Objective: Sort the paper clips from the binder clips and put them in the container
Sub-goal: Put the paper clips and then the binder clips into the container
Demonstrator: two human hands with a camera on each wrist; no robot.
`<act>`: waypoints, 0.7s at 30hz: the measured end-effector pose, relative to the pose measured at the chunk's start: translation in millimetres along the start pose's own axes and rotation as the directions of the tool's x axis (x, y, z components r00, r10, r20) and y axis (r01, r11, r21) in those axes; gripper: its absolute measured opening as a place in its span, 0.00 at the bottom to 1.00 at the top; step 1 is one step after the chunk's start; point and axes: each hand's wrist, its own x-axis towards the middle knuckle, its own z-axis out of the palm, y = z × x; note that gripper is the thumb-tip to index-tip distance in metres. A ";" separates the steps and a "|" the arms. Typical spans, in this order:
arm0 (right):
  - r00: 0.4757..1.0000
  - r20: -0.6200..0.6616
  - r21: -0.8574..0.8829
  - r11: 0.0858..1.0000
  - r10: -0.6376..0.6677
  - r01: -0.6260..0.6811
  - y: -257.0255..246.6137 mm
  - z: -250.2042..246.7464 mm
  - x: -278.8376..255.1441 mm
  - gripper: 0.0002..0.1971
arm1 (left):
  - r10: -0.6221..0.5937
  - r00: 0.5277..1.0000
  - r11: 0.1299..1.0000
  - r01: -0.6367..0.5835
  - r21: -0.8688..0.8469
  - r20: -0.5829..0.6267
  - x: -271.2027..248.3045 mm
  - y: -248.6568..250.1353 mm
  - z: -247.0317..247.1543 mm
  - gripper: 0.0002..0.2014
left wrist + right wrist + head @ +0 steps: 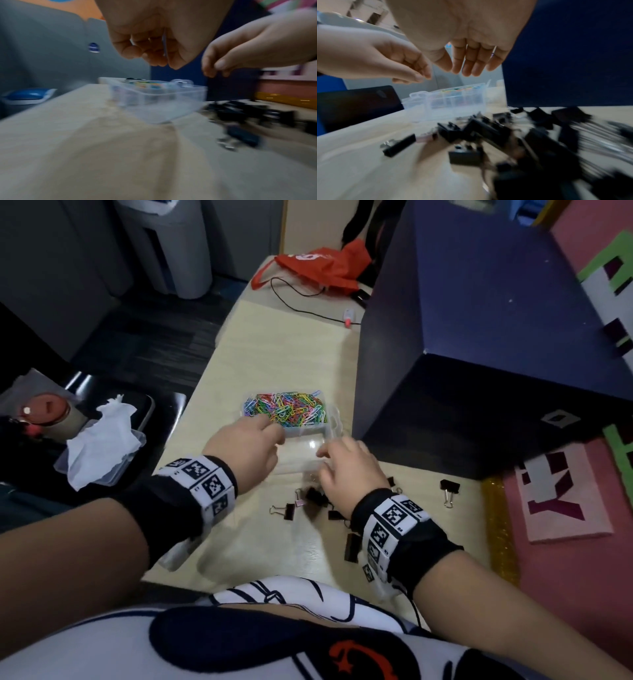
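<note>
A clear plastic container (331,419) sits mid-table, filled with colourful paper clips (286,409); its clear lid (301,457) lies open toward me. My left hand (274,433) hovers at the container's near edge with thumb and fingertips drawn together (154,60); blur hides whether anything is between them. My right hand (325,460) hangs over the lid with relaxed, nearly straight fingers (467,67) and holds nothing. Several black binder clips (313,496) lie scattered on the table under and beside my right wrist, smeared in the right wrist view (488,129). The container (154,97) shows below my left fingers.
A big dark blue box (479,337) stands close on the right of the container. A red bag (318,265) and a black cable (301,302) lie at the far end. Left of the table edge sits a black seat with a tissue-filled clear box (99,440). A pink mat (565,508) lies right.
</note>
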 end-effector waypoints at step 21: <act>0.929 0.371 -0.204 0.976 0.008 0.073 -57.4 47.7 68.4 0.33 | -0.180 0.957 0.983 0.181 0.017 0.229 21.1 -56.0 2.0 0.20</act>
